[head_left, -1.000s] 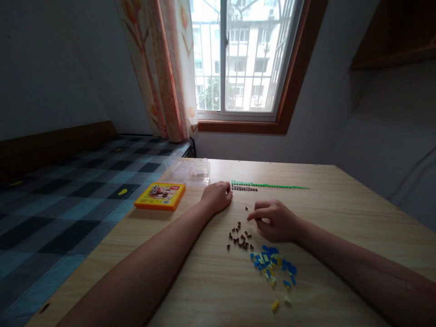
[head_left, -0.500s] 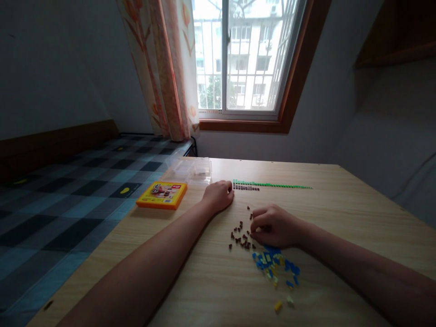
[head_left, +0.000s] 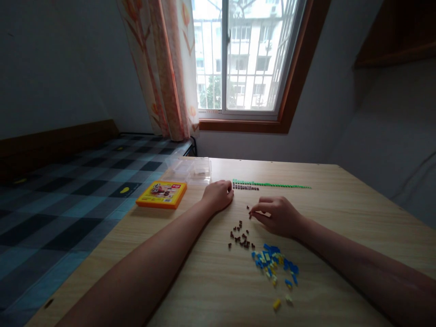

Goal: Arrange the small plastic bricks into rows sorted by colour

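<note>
Right hand (head_left: pixel 277 216) pinches a brown brick (head_left: pixel 250 214) (tiny).

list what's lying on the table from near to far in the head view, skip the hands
loose yellow brick → blue and yellow pile → scattered brown bricks → short brown row → long green row → clear plastic box

Green brick row (head_left: pixel 272 185); brown bricks (head_left: pixel 241 237); orange box (head_left: pixel 161 194).
</note>
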The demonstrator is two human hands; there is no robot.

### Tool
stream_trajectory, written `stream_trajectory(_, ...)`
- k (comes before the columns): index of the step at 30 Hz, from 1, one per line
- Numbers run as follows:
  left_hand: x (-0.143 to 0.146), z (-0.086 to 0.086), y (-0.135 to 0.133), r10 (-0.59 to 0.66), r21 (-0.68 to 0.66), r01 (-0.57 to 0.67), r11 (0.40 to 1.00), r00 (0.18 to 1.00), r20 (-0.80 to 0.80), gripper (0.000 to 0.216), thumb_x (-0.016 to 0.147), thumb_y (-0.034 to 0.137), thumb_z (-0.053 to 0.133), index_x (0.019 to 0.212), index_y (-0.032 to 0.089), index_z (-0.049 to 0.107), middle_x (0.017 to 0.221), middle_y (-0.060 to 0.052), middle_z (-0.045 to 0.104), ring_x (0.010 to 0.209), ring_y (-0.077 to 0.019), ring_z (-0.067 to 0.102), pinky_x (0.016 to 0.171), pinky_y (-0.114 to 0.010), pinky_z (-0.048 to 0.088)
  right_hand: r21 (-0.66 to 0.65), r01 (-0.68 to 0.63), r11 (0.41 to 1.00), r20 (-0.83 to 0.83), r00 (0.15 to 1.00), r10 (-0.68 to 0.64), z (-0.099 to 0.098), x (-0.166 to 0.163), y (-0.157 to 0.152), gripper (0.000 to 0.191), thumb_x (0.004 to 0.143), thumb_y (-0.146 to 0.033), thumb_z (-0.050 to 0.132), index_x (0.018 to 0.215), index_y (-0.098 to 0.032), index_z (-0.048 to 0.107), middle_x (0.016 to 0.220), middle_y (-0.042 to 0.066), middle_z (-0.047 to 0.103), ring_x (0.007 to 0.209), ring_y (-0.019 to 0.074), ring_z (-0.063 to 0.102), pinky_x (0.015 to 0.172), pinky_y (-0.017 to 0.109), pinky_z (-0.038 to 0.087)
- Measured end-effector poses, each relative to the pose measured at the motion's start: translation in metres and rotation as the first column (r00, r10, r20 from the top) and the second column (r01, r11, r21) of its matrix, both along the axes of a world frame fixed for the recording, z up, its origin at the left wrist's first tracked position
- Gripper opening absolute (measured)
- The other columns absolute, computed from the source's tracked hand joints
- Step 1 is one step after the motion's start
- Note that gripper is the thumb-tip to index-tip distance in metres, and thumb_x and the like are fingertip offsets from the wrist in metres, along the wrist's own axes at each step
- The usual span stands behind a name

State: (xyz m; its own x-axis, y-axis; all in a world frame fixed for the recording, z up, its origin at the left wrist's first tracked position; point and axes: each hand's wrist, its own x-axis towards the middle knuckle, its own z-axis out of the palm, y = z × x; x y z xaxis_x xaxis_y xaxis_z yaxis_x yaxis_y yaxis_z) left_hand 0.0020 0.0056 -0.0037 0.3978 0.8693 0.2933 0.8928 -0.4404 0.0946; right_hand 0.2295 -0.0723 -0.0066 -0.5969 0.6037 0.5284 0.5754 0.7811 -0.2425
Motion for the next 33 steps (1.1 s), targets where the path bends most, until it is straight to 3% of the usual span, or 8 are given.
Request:
stream_trajectory(4, 0.000, -0.001, 0.000, 0.002, 0.005, -0.002, 1.000, 1.000, 0.001, 0.022, 0.089, 0.036, 0.046, 0.090, 0.022, 0.063, 0.095, -0.005, 0.069, 0.083, -0.0195, 0.062, 0.071, -0.029, 0.045, -0.121, -0.172, 0.978, -0.088, 0.983, 0.162, 0.011, -0.011, -0.016, 0.013, 0.086, -0.020, 0.059, 0.086, -0.019, 0.072, 0.073, 0.003, 0.064, 0.060, 0.0105, 0.054, 0.058, 0.023, 0.039)
stream_trajectory(8, 0.000, 0.000, 0.000, 0.003, -0.003, -0.003, 1.000, 1.000, 0.006, 0.022, 0.089, 0.036, 0.047, 0.090, 0.022, 0.063, 0.095, -0.005, 0.069, 0.083, -0.0193, 0.062, 0.070, -0.029, 0.045, -0.250, -0.355, 0.901, -0.124, 0.934, 0.334, 0.017, -0.020, -0.029, 0.017, 0.081, -0.013, 0.057, 0.087, -0.017, 0.073, 0.073, 0.003, 0.063, 0.061, 0.0107, 0.056, 0.057, 0.022, 0.040)
stream_trajectory(11, 0.000, 0.000, -0.001, 0.008, -0.011, -0.008, 1.000, 1.000, 0.011, 0.021, 0.088, 0.036, 0.048, 0.089, 0.022, 0.063, 0.096, -0.005, 0.069, 0.083, -0.0194, 0.062, 0.070, -0.029, 0.045, -0.276, -0.426, 0.862, -0.141, 0.905, 0.402, 0.016, -0.023, -0.032, 0.023, 0.074, -0.009, 0.056, 0.086, -0.018, 0.074, 0.074, 0.003, 0.064, 0.061, 0.0103, 0.056, 0.058, 0.021, 0.042)
stream_trajectory(21, 0.001, 0.002, -0.002, 0.000, -0.012, 0.000, 1.000, 1.000, 0.025, 0.020, 0.088, 0.035, 0.048, 0.088, 0.022, 0.063, 0.096, -0.005, 0.069, 0.085, -0.0192, 0.063, 0.070, -0.028, 0.045, -0.348, -0.449, 0.823, -0.058, 0.886, 0.460, 0.015, -0.021, -0.031, 0.020, 0.070, -0.011, 0.056, 0.079, -0.016, 0.073, 0.068, 0.001, 0.059, 0.058, 0.0096, 0.052, 0.056, 0.021, 0.039)
stream_trajectory(33, 0.000, 0.001, -0.001, 0.006, 0.000, -0.006, 1.000, 1.000, 0.018, 0.021, 0.088, 0.036, 0.046, 0.087, 0.022, 0.063, 0.095, -0.004, 0.069, 0.083, -0.0192, 0.062, 0.068, -0.029, 0.044, -0.371, -0.366, 0.854, -0.018, 0.922, 0.387, 0.011, -0.010, -0.021, 0.022, 0.067, -0.007, 0.056, 0.077, -0.017, 0.072, 0.070, 0.001, 0.063, 0.058, 0.0092, 0.053, 0.056, 0.020, 0.040)
